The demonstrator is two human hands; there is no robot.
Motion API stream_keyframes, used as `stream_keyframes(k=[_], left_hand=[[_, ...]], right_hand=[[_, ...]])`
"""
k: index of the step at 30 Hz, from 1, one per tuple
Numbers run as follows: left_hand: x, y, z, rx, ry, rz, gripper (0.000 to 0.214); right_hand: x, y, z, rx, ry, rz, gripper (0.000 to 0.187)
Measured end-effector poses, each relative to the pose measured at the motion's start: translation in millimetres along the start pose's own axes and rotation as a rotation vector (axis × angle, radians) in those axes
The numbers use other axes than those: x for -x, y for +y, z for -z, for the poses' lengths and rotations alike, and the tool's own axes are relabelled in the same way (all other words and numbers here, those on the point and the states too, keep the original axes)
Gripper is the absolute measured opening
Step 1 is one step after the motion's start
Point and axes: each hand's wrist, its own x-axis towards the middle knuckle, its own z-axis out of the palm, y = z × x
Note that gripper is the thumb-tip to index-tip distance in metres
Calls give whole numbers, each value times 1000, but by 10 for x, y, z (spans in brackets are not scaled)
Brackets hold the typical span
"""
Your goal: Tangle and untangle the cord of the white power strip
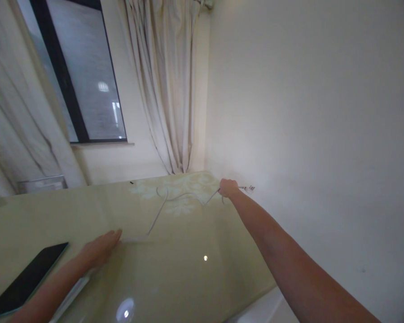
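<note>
A thin white cable runs in loose bends across the glossy pale yellow-green table. My left hand is closed on its near part, low over the table at the left; the fingertips are a little blurred. At the far right corner, beside the wall, my right hand is closed around the cable's other stretch. Just past that hand, a small pale item with dark marks shows against the wall; I cannot make out what it is. The fingers of my right hand are mostly hidden by its back.
A dark flat tablet-like slab lies left of my left forearm. A small black object rests near the table's far edge. Behind stand curtains and a window; a white wall borders the right side.
</note>
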Motion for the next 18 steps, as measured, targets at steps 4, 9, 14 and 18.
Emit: stream_keyframes(k=[4, 9, 14, 18], left_hand=[[-46, 309, -410, 28, -153, 42, 26], [-167, 804, -874, 395, -172, 94, 17], [-171, 1108, -1085, 779, -84, 162, 6], [-136, 1175, -1091, 1045, 9, 182, 25]], right_hand=[[49, -53, 11, 8, -61, 72, 55], [78, -148, 30, 8, -120, 140, 80], [121, -163, 14, -21, -149, 186, 86], [202, -265, -59, -33, -103, 154, 77]])
